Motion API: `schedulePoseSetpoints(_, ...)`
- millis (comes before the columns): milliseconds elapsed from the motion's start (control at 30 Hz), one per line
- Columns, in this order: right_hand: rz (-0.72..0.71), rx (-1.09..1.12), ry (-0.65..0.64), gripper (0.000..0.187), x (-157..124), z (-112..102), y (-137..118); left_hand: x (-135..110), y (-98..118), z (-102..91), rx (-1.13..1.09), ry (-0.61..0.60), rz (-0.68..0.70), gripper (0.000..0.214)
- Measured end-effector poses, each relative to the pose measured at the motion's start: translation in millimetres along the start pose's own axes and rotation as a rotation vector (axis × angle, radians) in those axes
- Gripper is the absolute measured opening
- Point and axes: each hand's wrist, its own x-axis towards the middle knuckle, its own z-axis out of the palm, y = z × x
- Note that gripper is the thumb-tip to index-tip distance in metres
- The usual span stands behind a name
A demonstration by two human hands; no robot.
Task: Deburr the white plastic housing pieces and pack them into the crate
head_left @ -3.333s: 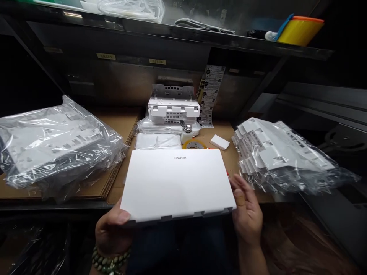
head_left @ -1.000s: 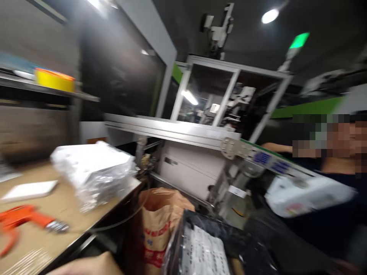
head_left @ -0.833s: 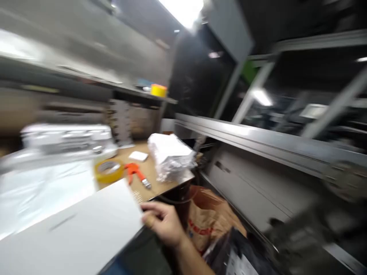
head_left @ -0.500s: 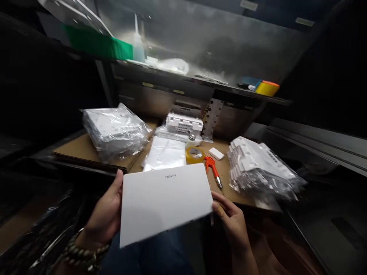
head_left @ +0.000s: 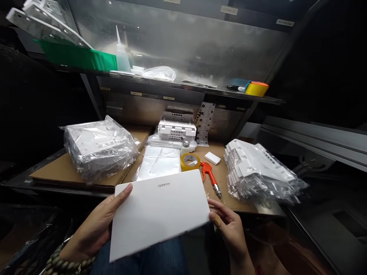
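Observation:
A flat white cover (head_left: 160,214) with the word HUAWEI upside down near its far edge is held above my lap. My left hand (head_left: 99,221) grips its left side, thumb lying on the top face and fingers underneath. At the right edge, my right hand (head_left: 228,225) pinches the cover between thumb and fingers; a tan band wraps the thumb. Just beyond the cover are clear plastic bags (head_left: 160,158), a roll of yellow tape (head_left: 189,162) and an orange air blow gun (head_left: 210,176). The cover's underside is hidden.
Bagged white parts (head_left: 100,143) rest on cardboard (head_left: 54,170) at left, with more white housings (head_left: 255,164) in plastic at right. White slotted parts (head_left: 176,130) and a small bottle (head_left: 185,147) stand behind. The shelf (head_left: 195,84) above carries a green bin (head_left: 77,57) and squeeze bottle (head_left: 122,57).
My view has shifted a little, so the bench sits lower and further left. My left thumb has moved further onto the cover's top face. Both hands still hold the cover.

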Motion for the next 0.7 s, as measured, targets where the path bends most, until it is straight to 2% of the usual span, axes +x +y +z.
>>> schedulePoseSetpoints(167, -0.02, 0.026, -0.052, 0.035, 16, -21, 7, 12, 0, 16.6, -0.023, -0.038, -0.079, 0.066)
schedulePoseSetpoints(300, -0.017, 0.016, -0.082, 0.032, 32, -34, 7, 36, 2, 29.3, -0.028, -0.038, -0.115, 0.072)
schedulePoseSetpoints(367, -0.017, -0.044, -0.049, 0.028, 43, -37, 6, 49, 3, 33.9, -0.021, -0.048, -0.155, 0.071)
schedulePoseSetpoints(467, -0.015, -0.18, 0.057, 0.03, 67, -40, 7, 69, 9, 38.0, -0.036, -0.046, -0.209, 0.069)
schedulePoseSetpoints(567, -0.034, -0.443, 0.143, 0.035, 99, -43, 11, 88, 15, 37.0, -0.07, -0.035, -0.254, 0.071)
schedulePoseSetpoints(700, -0.051, -0.764, 0.198, 0.03, 154, -42, 11, 109, 12, 22.0, -0.049, -0.025, -0.312, 0.084)
